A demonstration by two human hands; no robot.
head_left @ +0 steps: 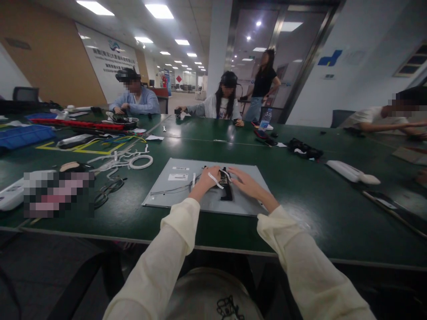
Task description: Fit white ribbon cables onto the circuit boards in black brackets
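A flat grey panel (180, 198) lies on the green table in front of me. On its middle sits a black bracket-like part with a small circuit board (227, 192). My left hand (209, 178) is over the left side of this part, fingers curled down and their tips hidden. A white strip (216, 181) crosses by its thumb. My right hand (245, 181) comes in from the other side, fingers stretched towards the board, holding nothing visible. Grey cables (175, 190) run left across the panel, with another white strip (194, 179) upright near them.
Left on the table are a white ring (140, 162), tangled white strips, glasses (107, 192), a power strip (25, 189) and a blue tray (25, 137). To the right lie a white device (352, 172), a phone (393, 206) and black straps (303, 149). Several people are around the table.
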